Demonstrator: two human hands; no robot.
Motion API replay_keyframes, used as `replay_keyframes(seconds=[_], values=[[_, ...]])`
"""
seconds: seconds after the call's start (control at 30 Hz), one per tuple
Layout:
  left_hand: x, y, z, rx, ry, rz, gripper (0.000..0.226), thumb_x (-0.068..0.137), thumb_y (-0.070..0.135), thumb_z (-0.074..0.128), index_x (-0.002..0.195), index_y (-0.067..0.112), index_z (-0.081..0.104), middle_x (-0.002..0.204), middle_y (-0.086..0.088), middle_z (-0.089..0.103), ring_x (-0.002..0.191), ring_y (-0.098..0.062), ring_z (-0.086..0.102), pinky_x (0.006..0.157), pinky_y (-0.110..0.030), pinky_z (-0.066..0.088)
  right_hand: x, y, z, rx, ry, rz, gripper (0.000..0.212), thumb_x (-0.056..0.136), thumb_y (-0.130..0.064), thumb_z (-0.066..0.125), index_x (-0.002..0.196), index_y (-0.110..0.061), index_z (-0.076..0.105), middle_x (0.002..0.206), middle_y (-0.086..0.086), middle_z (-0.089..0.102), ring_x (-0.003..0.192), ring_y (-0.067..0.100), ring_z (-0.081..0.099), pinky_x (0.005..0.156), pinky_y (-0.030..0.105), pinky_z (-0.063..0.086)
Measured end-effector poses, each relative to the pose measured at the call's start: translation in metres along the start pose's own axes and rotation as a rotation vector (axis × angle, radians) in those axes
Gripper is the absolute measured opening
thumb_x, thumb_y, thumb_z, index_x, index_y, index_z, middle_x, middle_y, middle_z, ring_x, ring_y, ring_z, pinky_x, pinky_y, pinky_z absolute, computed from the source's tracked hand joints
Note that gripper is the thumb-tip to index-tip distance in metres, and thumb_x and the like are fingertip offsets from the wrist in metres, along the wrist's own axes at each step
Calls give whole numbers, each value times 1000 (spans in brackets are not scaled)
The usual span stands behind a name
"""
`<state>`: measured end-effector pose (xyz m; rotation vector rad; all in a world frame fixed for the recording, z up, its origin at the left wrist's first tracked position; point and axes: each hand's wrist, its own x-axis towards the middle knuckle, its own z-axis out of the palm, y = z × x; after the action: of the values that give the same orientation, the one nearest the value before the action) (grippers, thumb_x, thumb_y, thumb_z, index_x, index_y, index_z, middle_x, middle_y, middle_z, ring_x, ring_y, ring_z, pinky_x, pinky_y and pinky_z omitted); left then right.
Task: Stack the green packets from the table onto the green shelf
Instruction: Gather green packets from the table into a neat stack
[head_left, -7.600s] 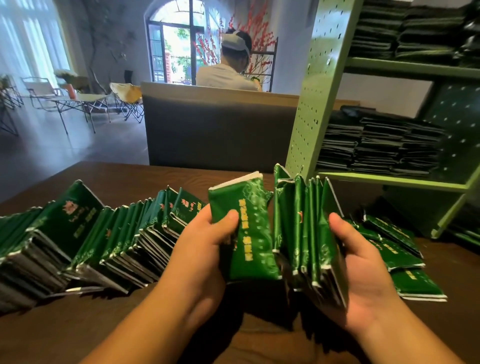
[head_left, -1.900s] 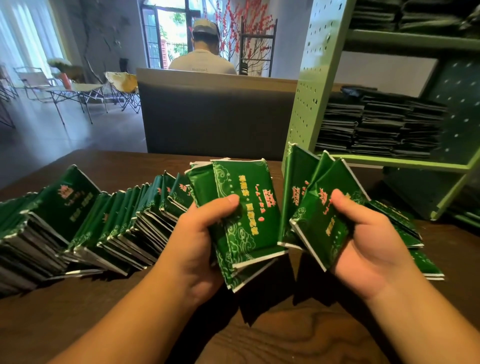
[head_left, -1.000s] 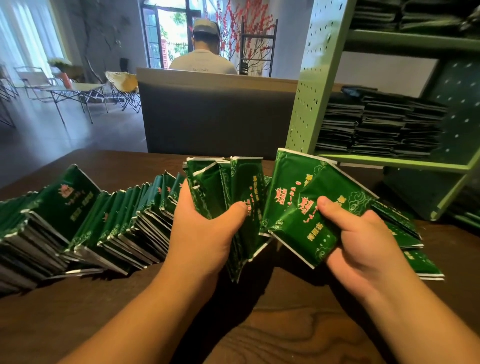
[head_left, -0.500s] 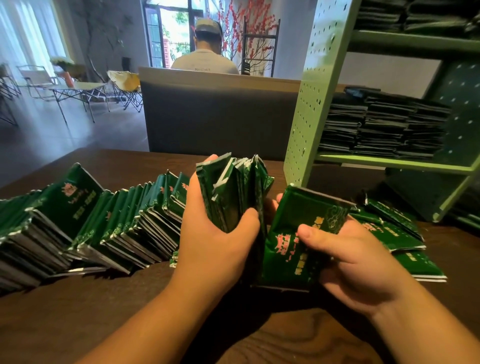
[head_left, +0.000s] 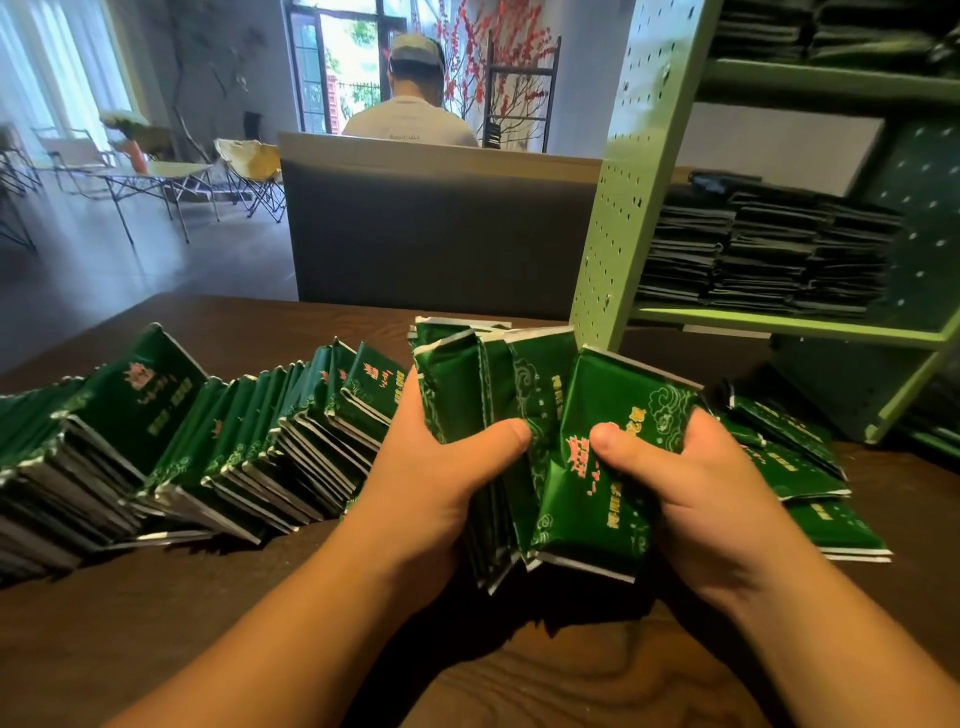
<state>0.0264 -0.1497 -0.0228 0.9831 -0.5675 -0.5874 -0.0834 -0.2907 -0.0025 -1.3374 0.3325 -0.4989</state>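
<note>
My left hand (head_left: 441, 467) grips a bundle of green packets (head_left: 467, 395) stood on edge above the table (head_left: 260, 623), thumb clamped across the front; my right hand (head_left: 696, 493) pinches one packet (head_left: 608, 467) flat against that bundle, thumb on its printed face; a long leaning row of packets (head_left: 208, 436) lies to the left on the table; a few loose packets (head_left: 810, 488) lie flat to the right, below the green shelf (head_left: 779, 325), which carries dark stacks (head_left: 769, 254); a person (head_left: 410, 104) sits beyond the grey divider (head_left: 441, 228).
</note>
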Motion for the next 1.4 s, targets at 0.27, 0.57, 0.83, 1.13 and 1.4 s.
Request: replay_keyframes(seconds=[0.27, 0.57, 0.83, 1.13, 1.4], values=[[-2, -2, 2, 18, -88, -31, 59, 72, 8, 69, 130, 9, 55, 109, -17, 75, 94, -33, 75, 68, -39, 61, -1, -1, -7, 102, -139, 56, 30, 64, 7, 78, 85, -15, 80, 89, 17, 77, 75, 29, 76, 58, 40, 63], [1, -10, -1, 273, -102, 134, 46, 79, 14, 64, 124, 22, 60, 115, 0, 75, 107, -19, 72, 80, -31, 59, 3, 9, -12, -39, -181, -20, 67, 65, 1, 74, 130, -9, 58, 109, 19, 75, 96, 37, 74, 74, 48, 63], [-3, -25, 3, 163, -170, 152, 77, 73, 18, 61, 148, 21, 41, 137, -11, 63, 130, -32, 58, 107, -50, 46, 3, 20, -9, -438, -192, -286, 107, 63, -8, 84, 149, -44, 34, 136, -14, 63, 127, 7, 59, 105, 31, 51], [-8, -31, 4, 193, -139, 150, 83, 66, 26, 66, 142, 45, 38, 129, 6, 69, 124, -21, 63, 95, -32, 54, 8, 14, -22, -466, -344, -191, 116, 56, -29, 89, 151, -44, 23, 143, -16, 57, 132, 9, 56, 110, 33, 47], [-9, -31, 5, 345, -142, 94, 109, 57, 34, 70, 154, 49, 22, 135, 6, 64, 127, -19, 60, 111, -51, 43, 7, 12, -18, -567, -370, -113, 95, 66, -20, 86, 135, -45, 26, 129, -30, 61, 123, -6, 58, 95, 11, 48]])
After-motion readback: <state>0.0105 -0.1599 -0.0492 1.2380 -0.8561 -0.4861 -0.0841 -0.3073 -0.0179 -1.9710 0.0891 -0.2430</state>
